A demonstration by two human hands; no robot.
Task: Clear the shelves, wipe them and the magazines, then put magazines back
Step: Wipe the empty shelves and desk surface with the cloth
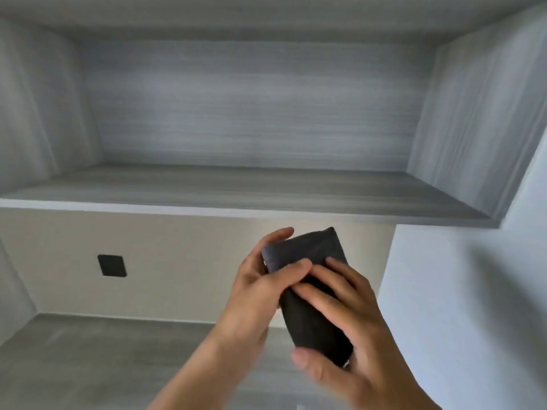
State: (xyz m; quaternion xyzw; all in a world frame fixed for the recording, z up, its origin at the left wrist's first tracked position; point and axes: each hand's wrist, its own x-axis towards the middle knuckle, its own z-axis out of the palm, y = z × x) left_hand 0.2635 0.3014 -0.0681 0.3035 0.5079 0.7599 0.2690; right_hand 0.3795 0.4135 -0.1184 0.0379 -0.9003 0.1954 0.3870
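Both forearms enter from the bottom edge and converge at centre-right, bare to the frame edge. Left hand (pixel 254 294): back of hand toward camera, wrist roughly straight, fingers reaching up behind a folded dark cloth (pixel 307 279), index tip showing above its upper left corner, thumb laid across its front face. Right hand (pixel 349 329): slightly lower and nearer the camera, fingers spread over the front of the cloth, thumb wrapped under its lower end. The left thumb tip and the right index fingertip lie just beside each other on the cloth. Both hands held in the air, resting on nothing. Left forearm motion-blurred.
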